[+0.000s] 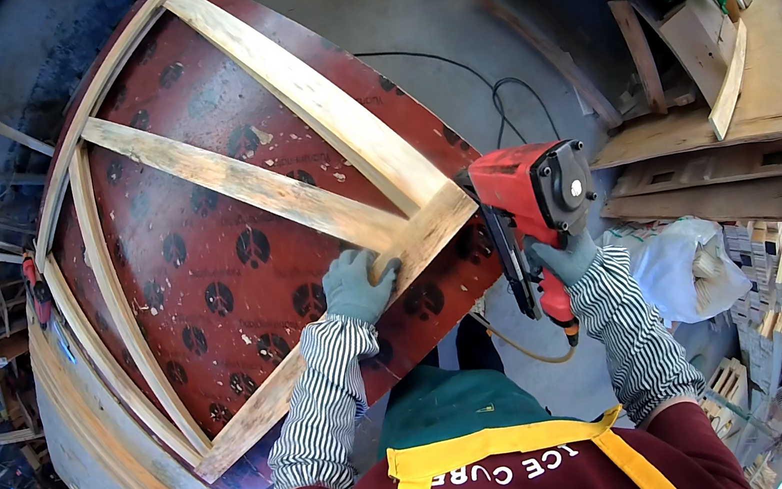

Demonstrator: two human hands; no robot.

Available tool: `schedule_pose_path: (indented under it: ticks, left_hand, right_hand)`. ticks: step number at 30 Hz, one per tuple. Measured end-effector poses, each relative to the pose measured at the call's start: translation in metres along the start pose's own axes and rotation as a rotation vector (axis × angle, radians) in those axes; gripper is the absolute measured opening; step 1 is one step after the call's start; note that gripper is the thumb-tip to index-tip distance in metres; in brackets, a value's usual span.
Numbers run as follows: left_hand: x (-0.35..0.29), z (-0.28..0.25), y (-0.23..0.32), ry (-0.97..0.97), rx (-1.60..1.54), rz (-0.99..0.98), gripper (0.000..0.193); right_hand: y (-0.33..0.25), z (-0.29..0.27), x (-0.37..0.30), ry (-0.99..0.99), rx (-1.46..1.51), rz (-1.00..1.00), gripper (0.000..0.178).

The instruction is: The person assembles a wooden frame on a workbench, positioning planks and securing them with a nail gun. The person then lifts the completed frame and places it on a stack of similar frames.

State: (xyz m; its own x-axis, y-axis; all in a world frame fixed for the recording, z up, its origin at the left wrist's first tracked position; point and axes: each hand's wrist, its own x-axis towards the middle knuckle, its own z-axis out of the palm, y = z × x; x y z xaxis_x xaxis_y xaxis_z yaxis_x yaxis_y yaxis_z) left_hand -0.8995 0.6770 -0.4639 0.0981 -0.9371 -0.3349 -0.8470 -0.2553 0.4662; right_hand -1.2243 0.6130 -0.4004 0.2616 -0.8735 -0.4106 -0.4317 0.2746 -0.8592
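My right hand point(568, 258), in a grey glove, is closed round the handle of a red and black pneumatic nail gun point(529, 185). The gun's nose is by the right-hand corner of a frame of pale wooden strips. This frame rests on a dark red printed panel point(251, 291). My gloved left hand point(359, 286) grips the near wooden strip point(258, 406), where a diagonal strip point(229, 178) meets it. A long strip point(308, 95) runs from the far left to the right corner. Striped sleeve covers reach both wrists.
An air hose point(534, 358) trails from the gun's base, and a black cable point(500, 92) lies on the floor beyond. At the left, thin strips point(99, 420) lie on a grey board. Stacked wooden boards point(714, 176) and a white sack point(683, 272) stand at the right.
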Motion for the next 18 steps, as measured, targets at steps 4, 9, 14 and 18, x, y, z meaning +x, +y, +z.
schedule_pose_path:
  ticks: [4, 9, 14, 18]
  left_hand:
    - [0.005, 0.001, 0.002, 0.012, -0.013, 0.045, 0.042]
    - [0.002, 0.01, 0.006, 0.045, -0.05, 0.01, 0.042]
    - [0.002, 0.014, 0.004, 0.096, -0.036, 0.087, 0.038]
    - [0.002, 0.013, 0.004, 0.077, -0.022, 0.102, 0.041]
  right_hand:
    - [0.008, -0.004, 0.012, -0.118, -0.097, 0.106, 0.032]
    - [-0.005, -0.002, 0.009, -0.149, 0.085, 0.076, 0.027]
    - [-0.009, 0.003, 0.009, -0.132, 0.062, 0.141, 0.026]
    - [-0.015, 0.003, 0.013, -0.179, 0.097, 0.204, 0.028]
